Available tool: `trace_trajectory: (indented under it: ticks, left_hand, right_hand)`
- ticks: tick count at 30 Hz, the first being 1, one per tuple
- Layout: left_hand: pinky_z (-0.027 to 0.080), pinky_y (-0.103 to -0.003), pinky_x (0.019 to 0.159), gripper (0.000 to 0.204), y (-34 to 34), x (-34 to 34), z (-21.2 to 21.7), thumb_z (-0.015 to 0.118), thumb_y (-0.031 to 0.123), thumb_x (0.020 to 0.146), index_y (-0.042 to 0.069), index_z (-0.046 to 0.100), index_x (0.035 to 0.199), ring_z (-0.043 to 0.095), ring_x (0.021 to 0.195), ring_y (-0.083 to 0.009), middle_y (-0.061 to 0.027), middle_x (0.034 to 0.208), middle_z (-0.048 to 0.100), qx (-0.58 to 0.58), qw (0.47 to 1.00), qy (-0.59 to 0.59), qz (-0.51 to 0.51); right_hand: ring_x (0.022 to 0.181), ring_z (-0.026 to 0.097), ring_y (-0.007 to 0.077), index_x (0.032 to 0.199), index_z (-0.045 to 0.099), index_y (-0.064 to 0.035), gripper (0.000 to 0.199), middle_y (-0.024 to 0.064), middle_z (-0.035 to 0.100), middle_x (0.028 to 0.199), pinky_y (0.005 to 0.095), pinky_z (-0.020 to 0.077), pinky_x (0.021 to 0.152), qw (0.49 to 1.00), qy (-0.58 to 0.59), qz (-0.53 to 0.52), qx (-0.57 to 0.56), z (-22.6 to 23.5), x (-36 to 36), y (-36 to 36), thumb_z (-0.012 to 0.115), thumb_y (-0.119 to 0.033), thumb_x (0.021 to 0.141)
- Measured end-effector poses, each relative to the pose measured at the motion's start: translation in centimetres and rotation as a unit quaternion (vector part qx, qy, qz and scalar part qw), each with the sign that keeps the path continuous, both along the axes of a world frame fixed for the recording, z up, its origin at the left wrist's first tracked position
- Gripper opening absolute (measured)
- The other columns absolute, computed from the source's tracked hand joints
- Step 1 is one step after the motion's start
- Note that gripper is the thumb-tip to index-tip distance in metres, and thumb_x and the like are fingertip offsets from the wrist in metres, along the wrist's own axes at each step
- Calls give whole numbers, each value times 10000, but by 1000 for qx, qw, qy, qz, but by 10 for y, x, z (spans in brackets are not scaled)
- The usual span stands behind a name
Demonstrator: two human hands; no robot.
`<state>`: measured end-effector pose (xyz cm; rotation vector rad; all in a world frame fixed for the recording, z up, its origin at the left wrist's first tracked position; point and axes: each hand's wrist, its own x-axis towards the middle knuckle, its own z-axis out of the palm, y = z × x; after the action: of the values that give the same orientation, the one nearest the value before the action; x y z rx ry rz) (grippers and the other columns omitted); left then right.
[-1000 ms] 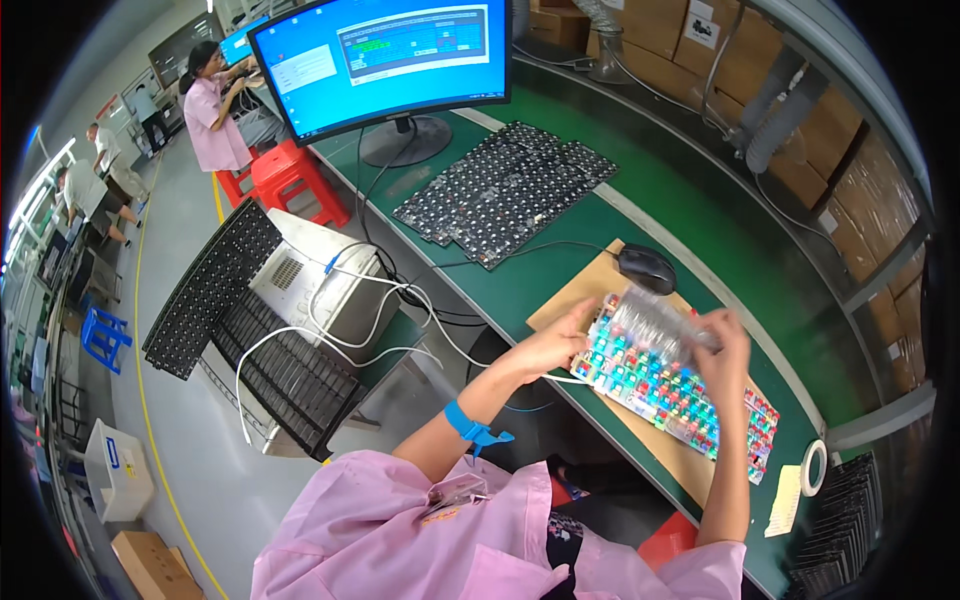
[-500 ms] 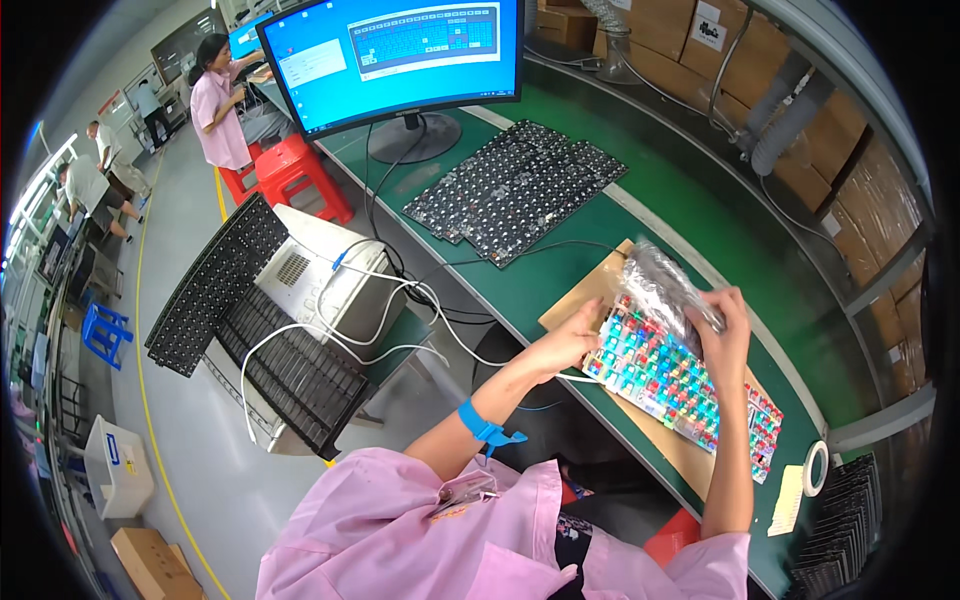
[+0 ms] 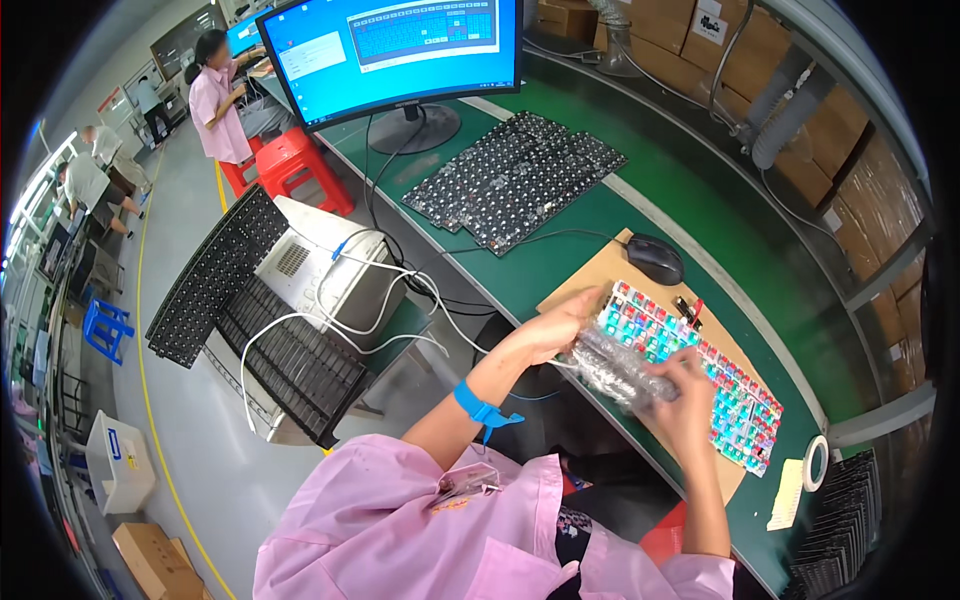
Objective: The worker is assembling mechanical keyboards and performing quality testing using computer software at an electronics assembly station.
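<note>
A keyboard board (image 3: pixel 745 395) without keycaps, its switches glowing in red, green and blue, lies at a slant on a brown cardboard sheet (image 3: pixel 590 273). My left hand (image 3: pixel 566 322), with a blue wrist strap, grips the board's left end; its fingertips are partly hidden. In my right hand (image 3: pixel 684 398) is a crinkled bundle of clear, silvery plastic film (image 3: pixel 615 372), slightly blurred. It covers the near left part of the switches; whether it touches them I cannot tell. Behind the board sits a black computer mouse (image 3: pixel 655 259).
Black keyboard plates (image 3: pixel 515 180) lie flat beyond the cardboard, before a monitor (image 3: pixel 400 55). A tape roll (image 3: pixel 816 465) and a yellow paper (image 3: pixel 787 495) are at right, near stacked black plates (image 3: pixel 842 520). White cables (image 3: pixel 420 280) hang at left by more plates (image 3: pixel 285 350).
My right hand has swept the plastic bundle from the board's far edge toward me, across its near left part. The black mouse has come into view. My left hand stays at the board's left end.
</note>
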<state>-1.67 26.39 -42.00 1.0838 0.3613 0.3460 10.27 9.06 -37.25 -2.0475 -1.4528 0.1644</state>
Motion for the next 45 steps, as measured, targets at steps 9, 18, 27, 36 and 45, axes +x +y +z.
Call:
trace_trajectory:
  ticks: [9,18,27,36,45]
  left_hand:
    - [395,-161,491,652,5,-2,-7,410,-62,739,32,194,1348,521,636,-96,-127,892,535,-7,999,28,-14]
    - [410,-177,499,638,7,1,-11,407,-60,742,26,205,1341,541,665,-119,-140,900,534,13,999,35,11]
    - [403,-197,508,622,7,7,-4,384,-52,736,26,227,1333,550,717,-152,-178,999,514,40,997,59,42]
    - [433,-213,549,610,10,11,-1,390,-42,726,9,255,1319,558,727,-150,-173,1006,523,108,984,114,84]
    - [414,-351,716,442,-21,28,39,534,79,712,-14,458,1138,523,818,-245,-168,1053,491,740,477,299,368]
  right_hand:
    - [690,479,222,769,573,-15,200,73,482,837,305,411,624,983,-41,-152,90,1,49,-87,642,31,587]
    - [675,478,212,774,520,-22,214,61,478,848,308,408,615,971,-97,-218,33,-8,38,-131,639,43,609]
    - [670,461,220,760,482,-15,196,71,452,823,293,397,615,958,-123,-254,47,-12,37,-151,625,39,638]
    - [655,465,202,782,495,-33,201,60,449,829,286,399,595,938,-151,-311,34,-20,64,-178,634,27,650]
    - [728,500,241,824,497,-42,167,86,477,892,323,412,641,874,-187,-422,152,-17,139,-201,623,-75,720]
